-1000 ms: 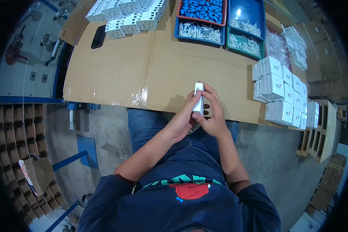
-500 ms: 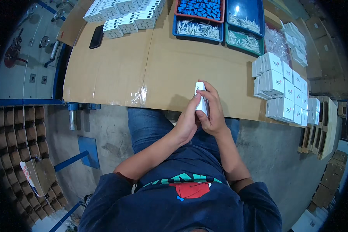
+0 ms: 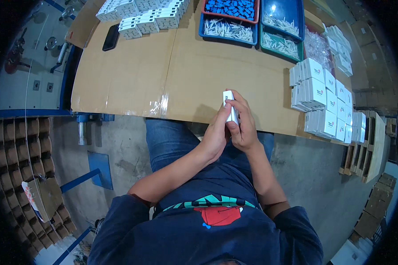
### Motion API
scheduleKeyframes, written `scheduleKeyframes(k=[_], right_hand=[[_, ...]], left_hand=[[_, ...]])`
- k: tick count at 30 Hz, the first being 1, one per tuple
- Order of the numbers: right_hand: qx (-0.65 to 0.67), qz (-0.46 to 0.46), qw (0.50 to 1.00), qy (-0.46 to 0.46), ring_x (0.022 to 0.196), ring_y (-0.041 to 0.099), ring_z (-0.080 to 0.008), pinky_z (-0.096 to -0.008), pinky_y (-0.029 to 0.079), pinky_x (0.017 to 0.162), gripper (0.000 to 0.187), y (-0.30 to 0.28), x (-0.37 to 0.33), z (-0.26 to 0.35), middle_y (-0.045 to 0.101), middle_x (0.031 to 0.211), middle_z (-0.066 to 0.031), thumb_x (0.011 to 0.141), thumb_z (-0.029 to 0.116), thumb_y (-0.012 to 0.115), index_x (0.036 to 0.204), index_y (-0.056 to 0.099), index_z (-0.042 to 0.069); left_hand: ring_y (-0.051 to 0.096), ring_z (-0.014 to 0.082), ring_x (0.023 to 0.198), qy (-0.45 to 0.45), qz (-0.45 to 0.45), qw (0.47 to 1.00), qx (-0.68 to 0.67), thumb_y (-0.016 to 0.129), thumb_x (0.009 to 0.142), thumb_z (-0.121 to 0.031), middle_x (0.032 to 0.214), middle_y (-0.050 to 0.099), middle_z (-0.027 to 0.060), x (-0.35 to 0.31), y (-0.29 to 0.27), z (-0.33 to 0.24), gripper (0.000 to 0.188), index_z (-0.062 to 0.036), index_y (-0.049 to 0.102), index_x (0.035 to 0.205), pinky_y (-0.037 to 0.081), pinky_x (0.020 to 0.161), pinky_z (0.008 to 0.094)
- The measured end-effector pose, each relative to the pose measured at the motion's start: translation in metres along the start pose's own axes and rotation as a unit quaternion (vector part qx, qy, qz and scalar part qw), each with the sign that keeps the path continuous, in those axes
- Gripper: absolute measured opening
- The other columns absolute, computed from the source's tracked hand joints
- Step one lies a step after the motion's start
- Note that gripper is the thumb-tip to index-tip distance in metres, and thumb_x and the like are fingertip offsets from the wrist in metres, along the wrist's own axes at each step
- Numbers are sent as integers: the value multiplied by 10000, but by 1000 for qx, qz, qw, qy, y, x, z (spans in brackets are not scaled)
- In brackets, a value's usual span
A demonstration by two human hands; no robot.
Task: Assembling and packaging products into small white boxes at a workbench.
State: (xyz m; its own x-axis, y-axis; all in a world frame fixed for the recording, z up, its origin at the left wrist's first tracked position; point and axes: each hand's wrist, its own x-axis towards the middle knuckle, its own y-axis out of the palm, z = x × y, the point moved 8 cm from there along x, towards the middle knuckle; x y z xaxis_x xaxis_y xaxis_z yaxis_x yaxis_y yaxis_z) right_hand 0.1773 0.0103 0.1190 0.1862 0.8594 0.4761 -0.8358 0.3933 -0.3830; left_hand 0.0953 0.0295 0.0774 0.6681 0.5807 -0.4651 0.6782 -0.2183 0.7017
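Observation:
Between my two hands, over the near edge of the cardboard-covered table, a slim white box-shaped piece stands on edge with its narrow side up. My left hand presses it from the left, thumb along its near part. Around its right side curl the fingers of my right hand, with the forefinger bent over the top and the thumb near the lower end. The palms hide much of the piece. To the right, similar white pieces stand stacked in rows.
White socket-like blocks stand in rows at the far left beside a black phone. Trays at the back hold blue parts and white plugs or pins; a green tray adjoins them. Clear plastic bags lie further right.
Both hands keep their hold on the white piece and have barely moved. The whole view has shifted very slightly.

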Motion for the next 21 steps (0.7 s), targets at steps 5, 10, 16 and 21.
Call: scheduleKeyframes(k=[5,10,16,21], right_hand=[[15,5,1000,1,1273,520,-452,-470,420,1075,534,-1,-2,-3,481,1439,-284,1002,429,580,1328,531,9],[98,8,991,90,1393,464,-391,-450,365,1143,695,1,1,-12,445,1518,-250,975,516,596,1437,485,9],[144,38,986,71,1474,360,-371,-444,292,1194,903,-3,12,5,361,1592,-222,848,558,737,1508,426,25],[-2,97,995,27,1436,402,-374,-438,345,1161,1021,4,13,13,365,1572,-221,692,510,864,1491,450,29]], left_hand=[[560,177,1174,-1,3,1000,-4,481,1040,-506,1230,561,56,1,-3,2,545,-82,469,1384,443,1032,348],[544,166,1207,-47,49,998,-1,477,1037,-520,1268,558,51,3,-8,-3,560,-97,466,1403,423,1055,367],[654,183,1003,-50,48,979,190,422,1010,-654,1174,611,73,-1,-14,-24,680,-99,478,1400,553,881,379],[682,176,962,-25,28,983,182,247,999,-745,1144,644,91,0,-12,-40,807,-87,463,1414,566,801,316]])
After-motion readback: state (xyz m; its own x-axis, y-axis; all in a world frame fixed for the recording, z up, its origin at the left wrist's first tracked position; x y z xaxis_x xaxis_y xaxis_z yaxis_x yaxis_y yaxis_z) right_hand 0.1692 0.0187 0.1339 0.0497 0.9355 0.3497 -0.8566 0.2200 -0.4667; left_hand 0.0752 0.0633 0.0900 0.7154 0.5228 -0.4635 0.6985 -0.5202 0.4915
